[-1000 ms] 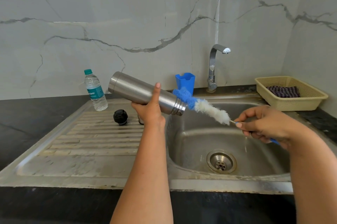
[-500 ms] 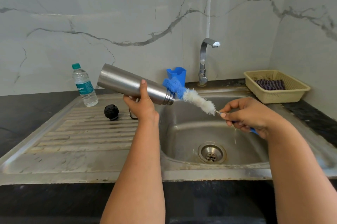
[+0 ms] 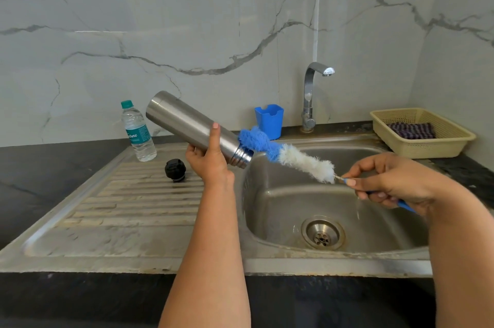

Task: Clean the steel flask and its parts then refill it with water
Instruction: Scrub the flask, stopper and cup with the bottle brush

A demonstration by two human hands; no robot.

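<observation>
My left hand (image 3: pixel 211 162) grips the steel flask (image 3: pixel 184 124), which is tilted with its open threaded mouth pointing down and right over the sink basin (image 3: pixel 280 202). A bottle brush (image 3: pixel 288 156) with blue and white bristles has its blue tip at the flask's mouth. My right hand (image 3: pixel 393 180) holds the brush by its wire stem and blue handle. The flask's black stopper (image 3: pixel 175 170) lies on the ribbed drainboard (image 3: pixel 128 207), left of my left hand.
A small plastic water bottle (image 3: pixel 137 132) stands at the back of the drainboard. A blue plastic cup (image 3: pixel 269 120) and the tap (image 3: pixel 311 95) stand behind the basin. A beige basket (image 3: pixel 422 135) with a striped cloth sits on the dark counter at the right.
More of the brush's blue bristles show outside the flask's mouth than before. Both hands keep their grips. The camera view has shifted.
</observation>
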